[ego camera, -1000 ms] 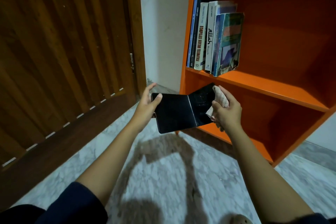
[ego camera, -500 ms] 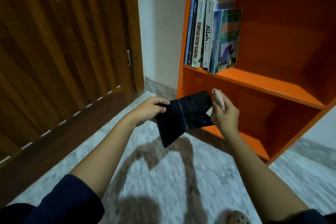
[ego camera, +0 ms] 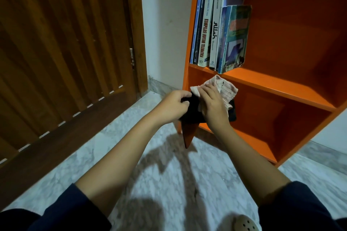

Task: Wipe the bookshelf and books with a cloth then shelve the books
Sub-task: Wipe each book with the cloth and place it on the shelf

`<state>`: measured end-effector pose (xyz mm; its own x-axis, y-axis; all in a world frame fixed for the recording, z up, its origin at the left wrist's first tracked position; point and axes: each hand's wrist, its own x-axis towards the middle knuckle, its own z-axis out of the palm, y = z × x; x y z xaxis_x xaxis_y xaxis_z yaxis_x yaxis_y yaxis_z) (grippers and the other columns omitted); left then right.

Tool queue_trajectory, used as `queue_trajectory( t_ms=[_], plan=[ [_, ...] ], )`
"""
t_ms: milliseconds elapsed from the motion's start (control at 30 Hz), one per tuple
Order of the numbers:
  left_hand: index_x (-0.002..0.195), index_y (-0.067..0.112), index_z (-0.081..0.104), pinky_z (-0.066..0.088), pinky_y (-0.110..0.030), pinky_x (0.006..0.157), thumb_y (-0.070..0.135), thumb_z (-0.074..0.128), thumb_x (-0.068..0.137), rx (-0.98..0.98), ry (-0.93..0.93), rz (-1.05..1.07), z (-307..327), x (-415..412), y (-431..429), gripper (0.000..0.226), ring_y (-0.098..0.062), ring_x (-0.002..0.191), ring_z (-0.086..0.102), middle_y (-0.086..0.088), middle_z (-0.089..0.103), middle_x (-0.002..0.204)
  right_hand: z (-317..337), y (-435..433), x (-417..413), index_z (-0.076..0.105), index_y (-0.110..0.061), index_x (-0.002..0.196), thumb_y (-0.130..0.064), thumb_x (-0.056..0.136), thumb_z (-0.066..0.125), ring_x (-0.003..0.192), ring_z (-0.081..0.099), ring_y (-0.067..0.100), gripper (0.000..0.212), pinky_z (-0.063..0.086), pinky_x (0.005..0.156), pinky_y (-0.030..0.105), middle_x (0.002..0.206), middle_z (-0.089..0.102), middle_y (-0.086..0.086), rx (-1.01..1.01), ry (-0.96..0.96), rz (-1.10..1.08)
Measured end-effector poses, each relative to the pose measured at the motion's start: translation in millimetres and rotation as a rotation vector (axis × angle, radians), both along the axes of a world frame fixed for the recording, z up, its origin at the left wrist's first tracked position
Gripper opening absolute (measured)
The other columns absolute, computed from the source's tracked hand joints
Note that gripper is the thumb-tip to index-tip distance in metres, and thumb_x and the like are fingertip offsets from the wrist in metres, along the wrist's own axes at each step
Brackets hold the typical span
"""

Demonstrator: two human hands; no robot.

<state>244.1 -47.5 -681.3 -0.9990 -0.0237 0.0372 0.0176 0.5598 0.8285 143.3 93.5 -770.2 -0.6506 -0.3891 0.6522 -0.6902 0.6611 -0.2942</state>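
A thin dark book [ego camera: 189, 131] is held in the air in front of the lower left corner of the orange bookshelf [ego camera: 272, 88], just under the board that carries a standing row of books [ego camera: 216, 32], with one corner pointing down toward the marble floor [ego camera: 169, 174]. The left hand [ego camera: 173, 107] grips the book's left edge with curled fingers. The right hand [ego camera: 213, 108] lies on top of a pale striped cloth [ego camera: 228, 91], its fingers [ego camera: 205, 89] fairly flat and pressing the cloth onto the cover; the thumb is hidden. The step in hand looks like wiping this book before it joins the others. It seems light and slim, with a glossy cover that may slip under a rubbing cloth, and probably flexes if pushed mid-cover. So a firm pinch at the edge or spine, backing the wiped side, would suit it best. The cloth is soft and bunches easily, so it needs spreading under the palm. For shelving, holding the book by the spine would let it slide upright beside the rightmost book.
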Motion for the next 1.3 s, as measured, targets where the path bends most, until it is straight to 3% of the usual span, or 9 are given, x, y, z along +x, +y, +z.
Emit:
queue_trajectory(
  t_ms=[200,367,533,700,833,967,1100,1200,1300],
  plan=[
    [0.129,0.008,0.054,0.041,-0.021,0.09,0.0,0.041,0.095,0.042,0.097,0.008,2.0,2.6,5.6,0.037,-0.007,0.105,0.049,-0.006,0.059,0.123,-1.6,-8.8,-6.4,0.032,-0.008,0.146,-0.017,0.097,0.041,0.144,0.019,0.024,0.051,0.018,0.117,0.041,0.153,0.029,0.01,0.12,-0.018,-0.026],
    [0.132,0.01,0.051,0.04,-0.017,0.089,0.002,0.04,0.097,0.122,0.104,0.046,-4.0,5.7,12.1,0.037,-0.007,0.108,0.049,0.002,0.056,0.116,-4.3,-7.4,-6.1,0.059,-0.006,0.126,-0.001,0.085,0.059,0.11,0.052,0.033,0.041,0.046,0.093,0.042,0.118,0.059,0.017,-0.045,0.069,0.028],
    [0.133,0.01,0.05,0.037,-0.008,0.087,0.002,0.04,0.097,0.148,0.132,0.058,-5.6,5.4,13.9,0.038,-0.002,0.107,0.045,0.008,0.051,0.111,-7.5,-12.7,1.5,0.066,-0.009,0.117,-0.006,0.084,0.051,0.108,0.063,0.026,0.036,0.043,0.096,0.028,0.114,0.068,0.011,-0.24,0.035,0.016],
    [0.13,0.01,0.053,0.042,-0.019,0.088,0.003,0.041,0.097,0.165,0.124,0.086,-11.7,8.1,10.1,0.035,-0.006,0.103,0.049,0.007,0.052,0.106,-15.7,-16.4,8.3,0.069,-0.008,0.112,0.005,0.079,0.057,0.108,0.059,0.012,0.037,0.033,0.097,0.006,0.111,0.069,0.01,-0.346,-0.023,0.022],
    [0.132,0.011,0.051,0.042,-0.01,0.081,0.005,0.041,0.098,0.146,0.109,0.087,-16.1,10.1,8.3,0.036,-0.001,0.1,0.048,0.01,0.051,0.107,-33.0,-14.3,15.3,0.069,-0.012,0.114,-0.011,0.085,0.053,0.111,0.056,0.005,0.033,0.042,0.098,0.018,0.114,0.068,0.009,-0.402,-0.114,0.032],
    [0.138,0.011,0.044,0.044,-0.027,0.099,0.009,0.041,0.098,0.091,0.099,0.113,-22.1,5.8,3.4,0.04,-0.012,0.12,0.049,-0.001,0.051,0.135,-49.1,-8.6,20.0,0.071,-0.009,0.11,-0.005,0.086,0.06,0.106,0.055,0.008,0.027,0.037,0.093,0.006,0.107,0.071,0.009,-0.39,-0.087,0.009],
    [0.141,0.012,0.041,0.04,-0.013,0.07,0.01,0.039,0.098,-0.004,0.139,0.138,-24.5,1.2,-0.4,0.043,-0.003,0.079,0.052,-0.008,0.062,0.114,-62.2,-5.3,26.3,0.066,-0.018,0.119,-0.011,0.09,0.062,0.067,0.057,0.008,0.03,0.041,0.059,0.015,0.085,0.071,0.004,-0.339,-0.391,-0.017],
    [0.143,0.01,0.036,0.04,-0.017,0.075,0.007,0.037,0.098,-0.113,0.159,0.159,-24.2,-1.9,-2.5,0.046,-0.025,0.1,0.06,-0.014,0.062,0.119,-67.4,-1.2,33.8,0.06,-0.016,0.126,-0.014,0.094,0.058,0.048,0.049,0.017,0.033,0.036,0.048,0.028,0.06,0.061,0.008,-0.372,-0.621,-0.015],
    [0.145,0.009,0.031,0.044,-0.03,0.071,0.005,0.036,0.097,-0.224,0.124,0.16,-29.7,-4.8,-4.2,0.049,-0.034,0.094,0.061,-0.019,0.062,0.116,-55.4,1.6,42.7,0.062,-0.019,0.123,-0.014,0.092,0.06,0.05,0.054,0.022,0.032,0.042,0.05,0.036,0.078,0.071,0.015,-0.539,-0.515,-0.046]
  ],
)
